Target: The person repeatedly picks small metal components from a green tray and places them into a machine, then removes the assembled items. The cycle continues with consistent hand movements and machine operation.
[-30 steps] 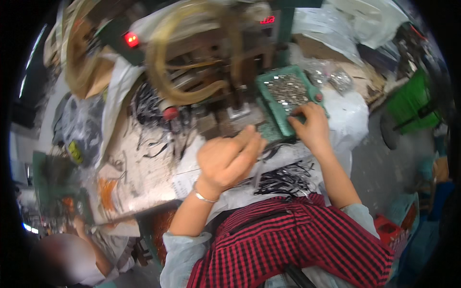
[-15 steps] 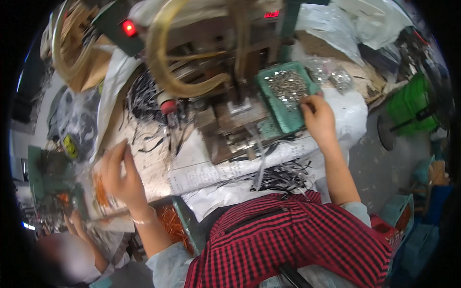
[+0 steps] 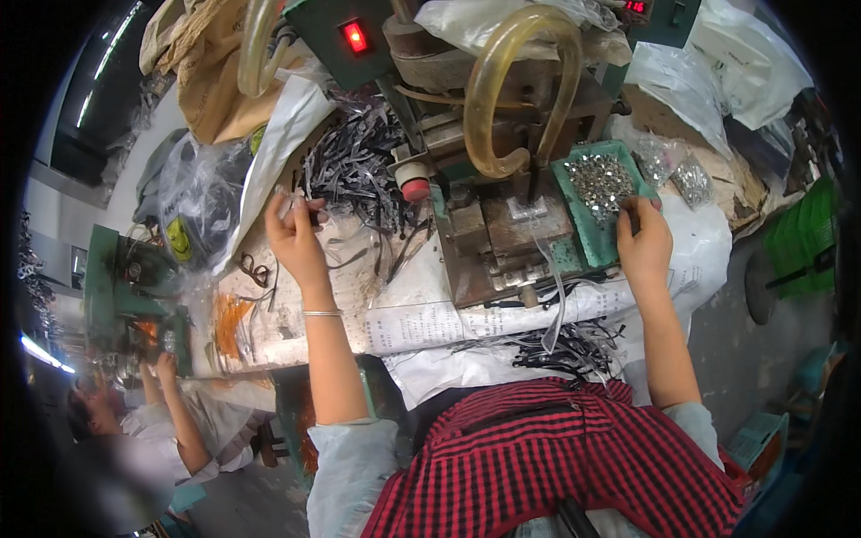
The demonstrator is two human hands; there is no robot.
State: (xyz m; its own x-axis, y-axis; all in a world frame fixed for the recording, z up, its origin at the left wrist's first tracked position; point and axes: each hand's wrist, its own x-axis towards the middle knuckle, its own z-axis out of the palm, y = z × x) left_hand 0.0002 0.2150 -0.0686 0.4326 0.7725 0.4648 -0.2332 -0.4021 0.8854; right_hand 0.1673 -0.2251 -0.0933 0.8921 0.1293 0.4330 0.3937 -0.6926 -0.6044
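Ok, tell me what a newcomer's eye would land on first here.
Probably the red-and-black checked cloth at the lower middle, and the yellowish tube looping above the machine. Next would come the glowing red switch on the green box at the top, and the shiny bits in the green tray, with the right hand at its right edge.

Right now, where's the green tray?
Head view, right of centre: the green tray sits with the metal block on its left and the right hand at its lower-right edge.
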